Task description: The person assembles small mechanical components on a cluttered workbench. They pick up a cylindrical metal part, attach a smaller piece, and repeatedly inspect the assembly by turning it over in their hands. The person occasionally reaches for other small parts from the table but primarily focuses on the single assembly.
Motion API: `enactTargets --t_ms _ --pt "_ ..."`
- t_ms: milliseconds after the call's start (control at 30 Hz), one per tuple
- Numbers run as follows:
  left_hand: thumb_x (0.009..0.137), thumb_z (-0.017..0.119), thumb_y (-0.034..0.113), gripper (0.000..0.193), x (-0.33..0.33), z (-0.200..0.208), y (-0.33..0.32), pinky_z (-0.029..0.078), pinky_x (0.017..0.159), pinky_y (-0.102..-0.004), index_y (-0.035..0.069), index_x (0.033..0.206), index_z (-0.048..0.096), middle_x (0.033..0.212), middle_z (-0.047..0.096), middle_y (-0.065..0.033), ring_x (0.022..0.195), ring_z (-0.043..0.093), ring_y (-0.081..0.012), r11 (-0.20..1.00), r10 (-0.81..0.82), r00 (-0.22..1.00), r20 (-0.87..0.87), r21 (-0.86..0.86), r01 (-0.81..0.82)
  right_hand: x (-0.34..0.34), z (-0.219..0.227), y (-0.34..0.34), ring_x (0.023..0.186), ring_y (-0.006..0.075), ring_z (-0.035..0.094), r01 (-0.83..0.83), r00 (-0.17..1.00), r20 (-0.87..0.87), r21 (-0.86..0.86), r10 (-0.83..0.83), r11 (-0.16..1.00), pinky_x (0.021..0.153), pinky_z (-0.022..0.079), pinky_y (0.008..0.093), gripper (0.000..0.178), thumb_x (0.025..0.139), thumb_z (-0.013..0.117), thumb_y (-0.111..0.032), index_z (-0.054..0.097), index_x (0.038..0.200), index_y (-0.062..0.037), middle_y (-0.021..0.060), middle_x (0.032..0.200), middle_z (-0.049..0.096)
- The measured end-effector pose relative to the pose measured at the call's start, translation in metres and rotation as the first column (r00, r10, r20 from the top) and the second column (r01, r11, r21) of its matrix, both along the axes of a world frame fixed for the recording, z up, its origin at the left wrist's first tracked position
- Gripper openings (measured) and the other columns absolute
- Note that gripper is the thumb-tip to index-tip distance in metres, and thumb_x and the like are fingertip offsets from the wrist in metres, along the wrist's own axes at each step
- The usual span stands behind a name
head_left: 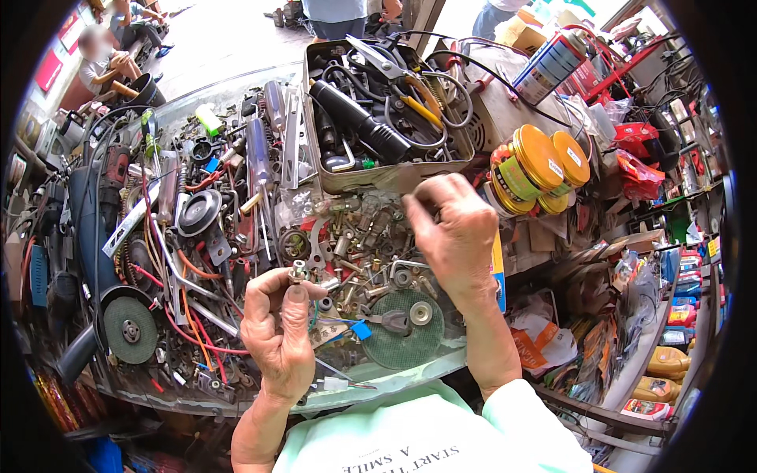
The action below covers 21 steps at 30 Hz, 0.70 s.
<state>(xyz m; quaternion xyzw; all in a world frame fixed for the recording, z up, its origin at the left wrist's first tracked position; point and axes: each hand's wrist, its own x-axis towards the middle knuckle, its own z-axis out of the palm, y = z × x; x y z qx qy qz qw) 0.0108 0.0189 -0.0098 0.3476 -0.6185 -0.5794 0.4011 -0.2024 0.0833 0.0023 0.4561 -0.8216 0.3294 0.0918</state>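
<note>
Between the thumb and fingers of my left hand (280, 339) is a small shiny metal fitting (297, 273), pinched upright. Over the loose bolts and nuts (359, 229), to the right, hangs my right hand (457, 229) with its fingers curled together. Blur at its fingertips hides what they hold, if anything. Just beyond that hand stands an open metal tin (394, 177) with a black flashlight (359, 122), snips (374, 59) and cables inside. A green abrasive disc (386, 351) lies below and between my hands, with a key (390, 319) on top.
Wires, screwdrivers (258, 154) and a black round horn (200, 213) crowd the glass tabletop on the left, beside an angle grinder (132, 329). Yellow-lidded jars (540, 162) and a spray can (550, 67) stand at the right. People are in the background.
</note>
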Motion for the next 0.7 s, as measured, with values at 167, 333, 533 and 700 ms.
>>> enactTargets --t_ms 167,333,533,700 --pt "0.105 0.059 0.016 0.017 0.000 0.003 0.001 0.046 0.075 -0.0216 0.001 0.113 0.057 0.090 0.068 -0.0038 0.080 0.059 -0.0071 1.000 -0.013 1.000 0.011 0.001 0.013 0.008 -0.005 -0.002 0.084 0.0337 0.068 -0.094 0.993 -0.037 0.360 0.115 0.928 0.074 0.054 0.0450 0.010 0.086 0.069 -0.010 0.069 0.095 -0.0059 0.0129 0.097 0.062" --pt "0.105 0.060 0.016 0.018 0.001 0.001 0.000 0.046 0.074 -0.0220 0.000 0.112 0.057 0.089 0.070 -0.0051 0.079 0.060 -0.0074 0.999 -0.032 0.999 0.024 -0.024 0.032 0.000 -0.003 0.001 0.088 0.0365 0.067 -0.166 0.986 0.052 0.284 0.158 0.944 0.077 0.054 0.0458 0.012 0.088 0.066 -0.009 0.067 0.100 -0.0044 0.0150 0.100 0.062" --pt "0.105 0.060 0.018 0.017 -0.002 0.001 0.001 0.038 0.066 -0.0181 0.002 0.112 0.057 0.087 0.069 -0.0019 0.072 0.049 -0.0019 0.999 -0.037 0.998 0.057 -0.012 0.037 -0.018 0.004 0.018 0.071 0.0090 0.059 -0.280 0.642 0.687 -0.204 0.341 0.938 0.060 0.047 0.0241 0.022 0.094 0.071 -0.008 0.071 0.115 -0.0017 0.0012 0.091 0.066" --pt "0.105 0.060 0.018 0.018 -0.001 -0.002 0.003 0.037 0.065 -0.0185 0.002 0.112 0.057 0.087 0.069 -0.0021 0.071 0.047 -0.0018 0.998 -0.059 0.995 0.078 -0.015 0.060 -0.011 0.020 0.024 0.054 0.0033 0.050 -0.209 0.257 0.893 -0.323 0.370 0.923 0.046 0.036 0.0199 0.025 0.097 0.071 -0.014 0.071 0.116 0.0008 -0.0023 0.075 0.064"
